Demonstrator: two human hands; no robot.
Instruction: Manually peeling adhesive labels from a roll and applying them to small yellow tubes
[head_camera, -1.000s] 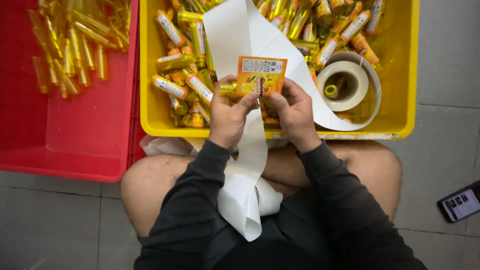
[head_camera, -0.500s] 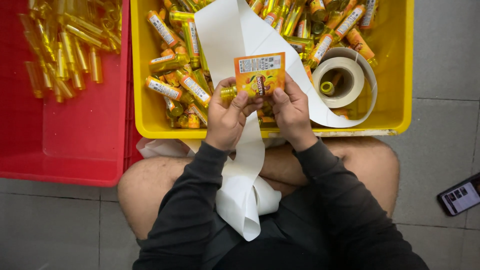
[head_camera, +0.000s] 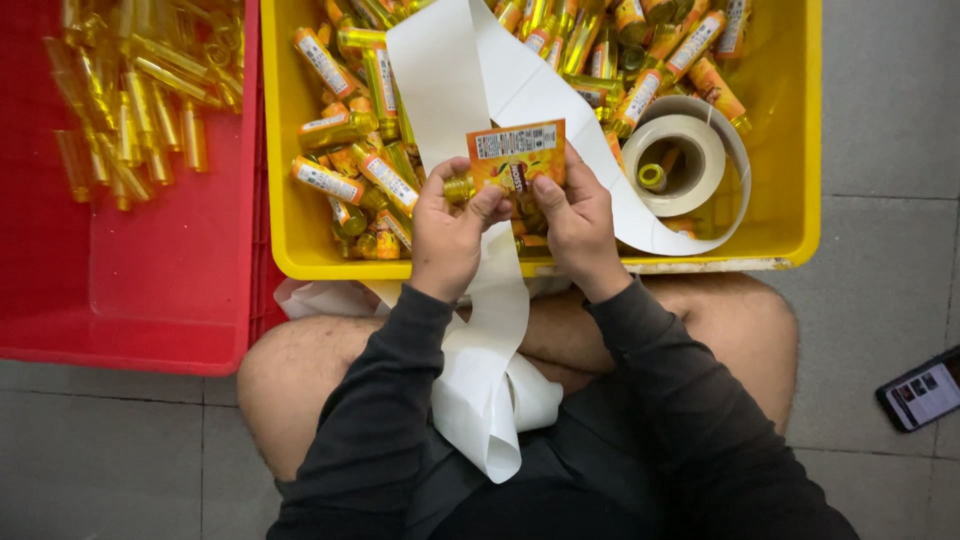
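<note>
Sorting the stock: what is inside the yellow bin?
The yellow bin holds labelled bottles, a label roll and white backing strip. Whatever lies under the strip and both hands is covered.

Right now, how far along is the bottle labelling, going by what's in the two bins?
Done: the yellow bin holds many labelled bottles, and spent backing paper trails into the lap. In hand: the left hand and right hand hold an orange label at a small bottle between them. Left: a heap of unlabelled bottles in the red bin, with some label roll remaining.
</note>
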